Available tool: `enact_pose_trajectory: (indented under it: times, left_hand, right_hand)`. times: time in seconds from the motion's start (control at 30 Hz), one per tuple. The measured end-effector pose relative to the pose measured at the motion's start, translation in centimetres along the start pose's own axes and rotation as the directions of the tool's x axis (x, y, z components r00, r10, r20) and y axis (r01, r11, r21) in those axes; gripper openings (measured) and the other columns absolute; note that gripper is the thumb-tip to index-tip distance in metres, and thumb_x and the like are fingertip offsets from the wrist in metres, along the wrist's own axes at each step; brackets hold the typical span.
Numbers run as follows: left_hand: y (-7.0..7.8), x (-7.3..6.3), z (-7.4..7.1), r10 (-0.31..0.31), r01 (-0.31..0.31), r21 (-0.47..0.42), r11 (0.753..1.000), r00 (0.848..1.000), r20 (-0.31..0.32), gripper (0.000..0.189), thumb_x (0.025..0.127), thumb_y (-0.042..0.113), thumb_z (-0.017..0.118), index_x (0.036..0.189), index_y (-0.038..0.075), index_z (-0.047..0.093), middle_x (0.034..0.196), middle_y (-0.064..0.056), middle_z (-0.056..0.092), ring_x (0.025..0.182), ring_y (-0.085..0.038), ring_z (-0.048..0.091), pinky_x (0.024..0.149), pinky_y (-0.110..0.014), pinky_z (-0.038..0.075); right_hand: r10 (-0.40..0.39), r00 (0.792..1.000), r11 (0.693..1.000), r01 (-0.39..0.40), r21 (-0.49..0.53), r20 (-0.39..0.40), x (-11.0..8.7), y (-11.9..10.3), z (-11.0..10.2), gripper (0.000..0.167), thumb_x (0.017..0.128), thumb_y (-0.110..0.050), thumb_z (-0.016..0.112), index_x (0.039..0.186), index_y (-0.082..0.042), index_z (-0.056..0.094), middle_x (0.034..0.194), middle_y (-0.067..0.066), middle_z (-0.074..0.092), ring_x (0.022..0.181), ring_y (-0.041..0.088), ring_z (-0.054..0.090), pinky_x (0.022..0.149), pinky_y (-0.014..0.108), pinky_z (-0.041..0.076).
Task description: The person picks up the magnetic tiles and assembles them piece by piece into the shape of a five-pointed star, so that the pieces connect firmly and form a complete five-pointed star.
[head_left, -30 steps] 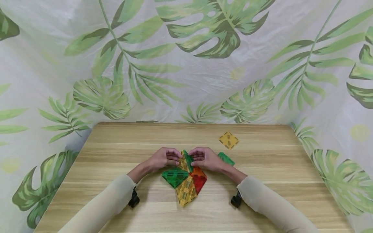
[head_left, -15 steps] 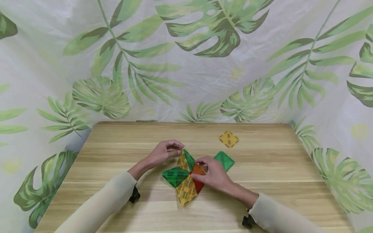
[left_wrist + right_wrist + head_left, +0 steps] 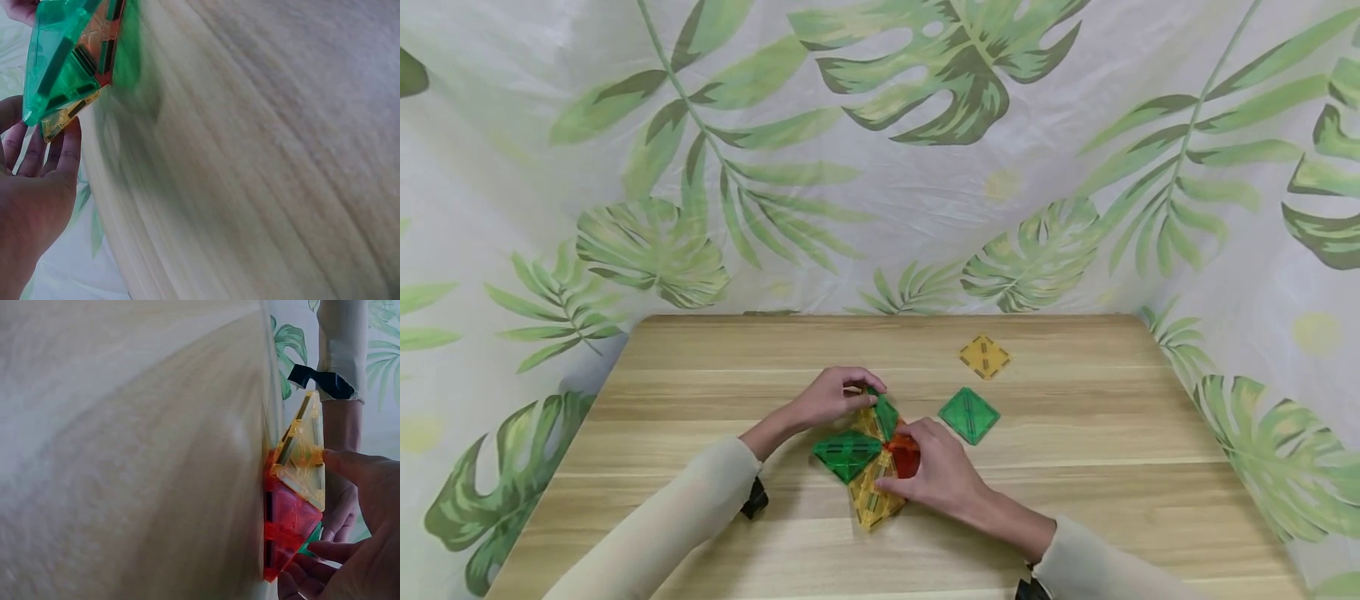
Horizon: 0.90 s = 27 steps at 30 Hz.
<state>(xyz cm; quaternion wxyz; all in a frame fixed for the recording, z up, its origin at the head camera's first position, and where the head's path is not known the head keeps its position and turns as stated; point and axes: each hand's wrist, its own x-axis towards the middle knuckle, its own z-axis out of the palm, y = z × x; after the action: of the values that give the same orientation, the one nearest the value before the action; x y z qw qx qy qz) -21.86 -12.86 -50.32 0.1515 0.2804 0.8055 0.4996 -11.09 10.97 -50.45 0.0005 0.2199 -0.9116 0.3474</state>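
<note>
A pinwheel-like shape of translucent magnetic tiles stands on the table, with a green point [image 3: 847, 454], a yellow point [image 3: 874, 498], a red point [image 3: 907, 458] and a far yellow-green point [image 3: 884, 417]. My left hand [image 3: 831, 397] pinches the far point's tip; in the left wrist view thumb and fingers lie either side of it. Curled around the red point is my right hand [image 3: 946, 471], its thumb on the yellow point. The right wrist view shows that thumb against the yellow tile [image 3: 306, 453] and the fingers near the red tile [image 3: 287, 522].
A green square of tile [image 3: 970, 415] lies flat right of the shape. Beyond it lies a yellow square tile [image 3: 985, 357]. The wooden table [image 3: 715, 350] ends at a leaf-print cloth [image 3: 910, 208].
My right hand has left the far point and moved nearer, around the red point, uncovering the green square tile. The left hand loosened at the far tip, then closed on it again.
</note>
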Motion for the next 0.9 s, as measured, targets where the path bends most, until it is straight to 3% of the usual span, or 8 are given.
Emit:
enact_pose_trajectory:
  times: [0.23, 0.43, 0.63, 0.9]
  left_hand:
    - [-0.5, -0.7, -0.3, 0.031, -0.029, 0.045, 0.999, 0.999, -0.034, 0.017, 0.100, 0.001, 0.070, 0.116, 0.000, 0.075, 0.119, -0.013, 0.075, 0.112, -0.026, 0.070, 0.099, -0.037, 0.060]
    - [-0.8, -1.9, -1.0, 0.040, -0.036, 0.060, 0.998, 0.997, -0.068, 0.016, 0.098, -0.001, 0.072, 0.113, 0.000, 0.075, 0.117, -0.013, 0.075, 0.111, -0.028, 0.071, 0.095, -0.033, 0.060]
    - [-0.7, -3.2, -1.7, 0.044, -0.037, 0.080, 0.996, 0.996, -0.083, 0.014, 0.098, -0.002, 0.072, 0.112, 0.000, 0.075, 0.115, -0.013, 0.074, 0.107, -0.029, 0.072, 0.093, -0.033, 0.062]
    - [-0.6, -4.9, -2.3, 0.040, -0.032, 0.115, 0.993, 0.997, -0.068, 0.013, 0.096, -0.002, 0.074, 0.108, 0.003, 0.076, 0.111, -0.010, 0.074, 0.106, -0.028, 0.071, 0.092, -0.035, 0.062]
  right_hand:
    - [-0.029, 1.000, 0.999, 0.028, 0.029, 0.003, 0.3, 0.3, 0.2, 0.066, 0.077, -0.046, 0.094, 0.124, -0.005, 0.072, 0.111, 0.003, 0.067, 0.097, 0.016, 0.061, 0.080, 0.028, 0.054]
    - [-0.051, 0.999, 0.995, 0.049, 0.088, 0.017, 1.0, 1.1, -0.7, 0.052, 0.078, -0.031, 0.094, 0.119, -0.006, 0.074, 0.113, 0.006, 0.070, 0.100, 0.022, 0.065, 0.081, 0.032, 0.056]
    - [-0.028, 0.999, 0.990, 0.024, 0.140, 0.025, 2.1, 2.4, -1.5, 0.039, 0.083, -0.015, 0.089, 0.117, -0.004, 0.075, 0.114, 0.010, 0.073, 0.106, 0.029, 0.068, 0.089, 0.049, 0.059]
    - [-0.068, 0.997, 0.991, 0.063, 0.119, 0.031, 3.4, 3.4, -2.2, 0.024, 0.086, -0.010, 0.084, 0.109, -0.005, 0.079, 0.110, 0.008, 0.077, 0.099, 0.026, 0.072, 0.084, 0.046, 0.060]
